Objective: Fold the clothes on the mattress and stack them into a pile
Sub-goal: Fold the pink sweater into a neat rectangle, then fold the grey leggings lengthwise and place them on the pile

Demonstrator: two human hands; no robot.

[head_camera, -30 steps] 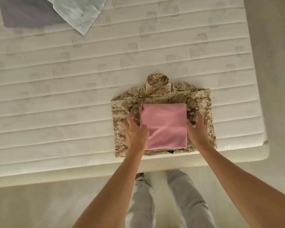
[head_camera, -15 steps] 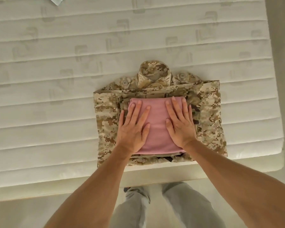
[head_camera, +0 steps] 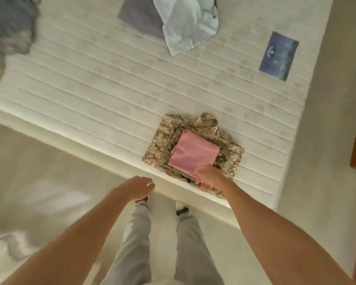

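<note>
A folded pink garment (head_camera: 194, 154) lies flat on top of a folded camouflage shirt (head_camera: 230, 159), the two forming a small pile at the near edge of the mattress (head_camera: 111, 89), toward its near right corner. From where I watch, the camouflage shirt's collar points away from the edge, and its near hem reaches the mattress rim. My right hand (head_camera: 211, 176) rests at the near corner of the pile, fingers curled down over the edge of the pink garment — whether it pinches the cloth or only touches it I cannot tell. My left hand (head_camera: 138, 187) hangs apart from the pile, just off the near edge of the mattress, fingers loosely curled and holding nothing. Toward the far edge lies an unfolded pale blue garment (head_camera: 185, 21), overlapping a purple-grey one (head_camera: 140, 19). Near the right edge sits a dark blue rectangular label (head_camera: 278, 56). At the far left a blurred grey heap of cloth (head_camera: 6, 27) spills over the mattress. Below the hands are grey trousers (head_camera: 136, 243) and a pale floor (head_camera: 49, 161).
</note>
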